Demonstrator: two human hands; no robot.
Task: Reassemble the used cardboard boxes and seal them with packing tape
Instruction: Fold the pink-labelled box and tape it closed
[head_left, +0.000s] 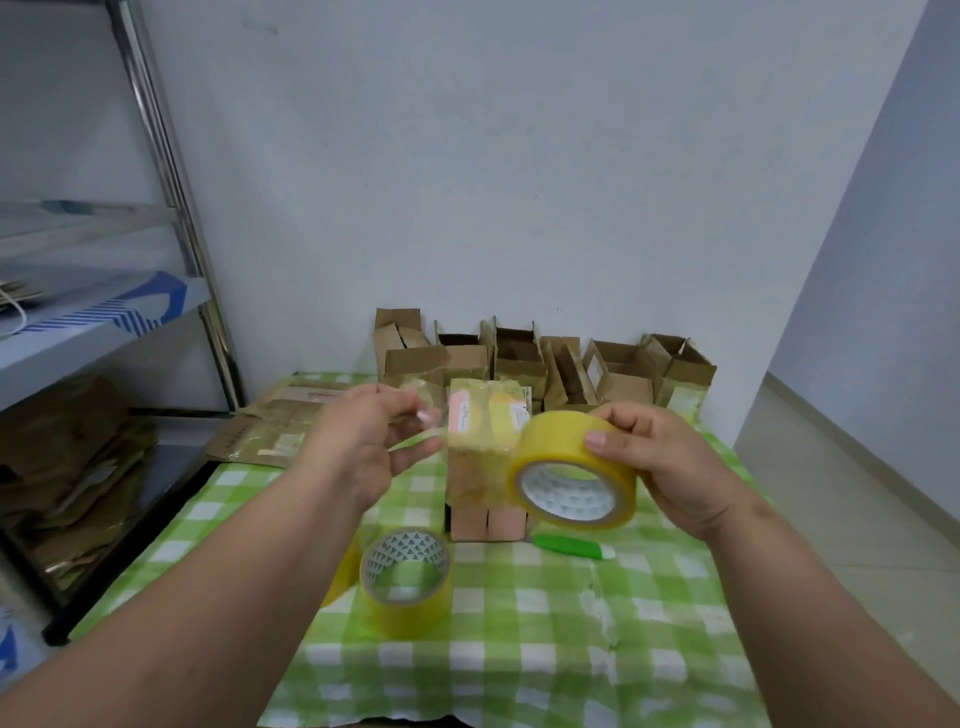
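Observation:
My right hand (670, 462) grips a yellow roll of packing tape (574, 470) in the air above the table. My left hand (363, 441) pinches the free end of its clear strip (472, 431), stretched between both hands. Behind the strip stands a small upright cardboard box (480, 499) with a pink label and old tape on it. A second tape roll (408, 579) lies on the green checked tablecloth (519, 649), below my left forearm.
A green utility knife (571, 546) lies right of the small box. Several open cardboard boxes (545, 364) line the wall at the table's far edge. Flattened cartons (275, 426) lie at the far left corner. A metal shelf rack (104, 312) with more flattened cardboard stands left.

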